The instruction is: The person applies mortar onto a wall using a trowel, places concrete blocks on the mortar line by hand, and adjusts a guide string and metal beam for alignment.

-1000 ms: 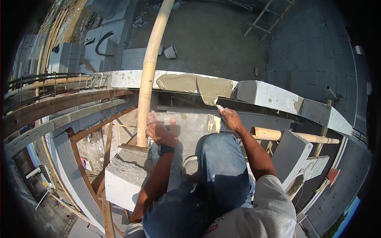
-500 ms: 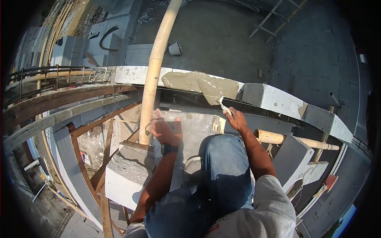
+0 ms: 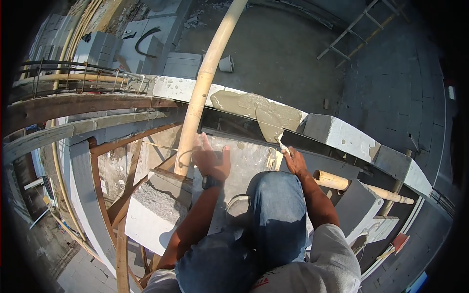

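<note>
My right hand [image 3: 296, 162] is closed round the handle of a trowel [image 3: 276, 131], whose blade is coated in grey mortar. The blade overlaps the near edge of the mortar layer [image 3: 234, 103] on top of the white block wall [image 3: 168, 89]. My left hand [image 3: 212, 160] has its fingers spread over the grey board [image 3: 249, 151], beside the foot of a bamboo pole [image 3: 205, 78]. A thin string runs along the near side of the wall.
A raised block [image 3: 337, 134] continues the wall to the right. A rough-topped block [image 3: 154, 215] sits at lower left near wooden beams [image 3: 73, 105]. Horizontal bamboo [image 3: 332, 180] lies at right. Beyond the wall, a bucket [image 3: 226, 64] and a ladder [image 3: 349, 31] are lower down.
The view has shifted and turned slightly. The trowel has moved a little over the mortar's near edge, and the mortar surface looks altered. My left hand stays spread near the pole.
</note>
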Action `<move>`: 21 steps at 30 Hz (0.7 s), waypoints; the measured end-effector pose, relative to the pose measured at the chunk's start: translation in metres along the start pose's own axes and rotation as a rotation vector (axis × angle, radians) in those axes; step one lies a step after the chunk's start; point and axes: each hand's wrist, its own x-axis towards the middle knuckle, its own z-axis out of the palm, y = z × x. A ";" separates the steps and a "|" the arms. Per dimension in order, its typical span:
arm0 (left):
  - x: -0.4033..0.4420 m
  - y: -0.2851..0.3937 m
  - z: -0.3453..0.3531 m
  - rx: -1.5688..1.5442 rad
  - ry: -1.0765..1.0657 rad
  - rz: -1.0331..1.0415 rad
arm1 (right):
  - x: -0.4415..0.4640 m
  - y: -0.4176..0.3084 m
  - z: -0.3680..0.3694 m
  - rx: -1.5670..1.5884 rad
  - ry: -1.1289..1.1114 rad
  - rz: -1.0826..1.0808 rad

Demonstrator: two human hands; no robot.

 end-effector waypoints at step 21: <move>0.007 0.000 -0.012 -0.057 -0.022 0.024 | 0.104 -0.098 0.032 0.039 -0.351 -0.432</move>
